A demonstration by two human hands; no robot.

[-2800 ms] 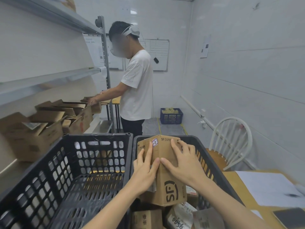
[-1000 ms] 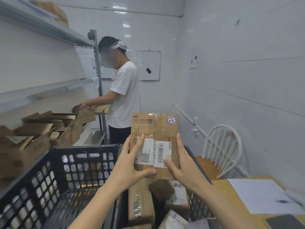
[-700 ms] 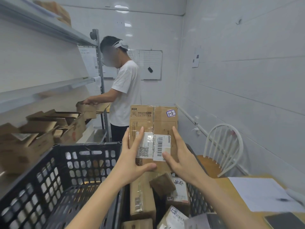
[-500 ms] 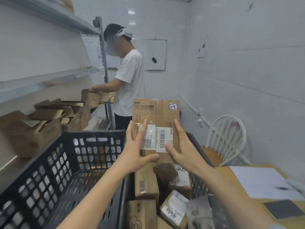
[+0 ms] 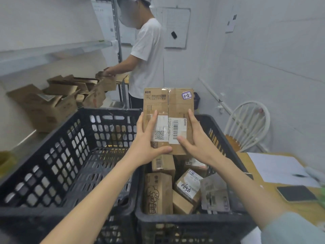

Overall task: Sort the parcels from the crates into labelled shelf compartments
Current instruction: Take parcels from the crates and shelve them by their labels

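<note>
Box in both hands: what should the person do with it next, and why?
Probably swing the box left toward the shelf and look for compartment 1-2. The left hand and right hand hold it upright above the crate, and its sticker reads 1-2. The shelf's own labels are not legible here.

This is a small parcel-sorting room. A black perforated plastic crate [image 5: 52, 155] stands beside a second black plastic crate [image 5: 193, 221] packed with brown cardboard parcels [image 5: 158, 192] bearing barcodes and handwritten numbers, and a taped brown cardboard parcel [image 5: 175, 106] above it carries a "1-2" sticker. Grey metal shelving [image 5: 52, 50] holds open brown cardboard boxes [image 5: 52, 104], where a person in a white T-shirt [image 5: 147, 55] works near a wall-mounted whiteboard [image 5: 175, 27].
</note>
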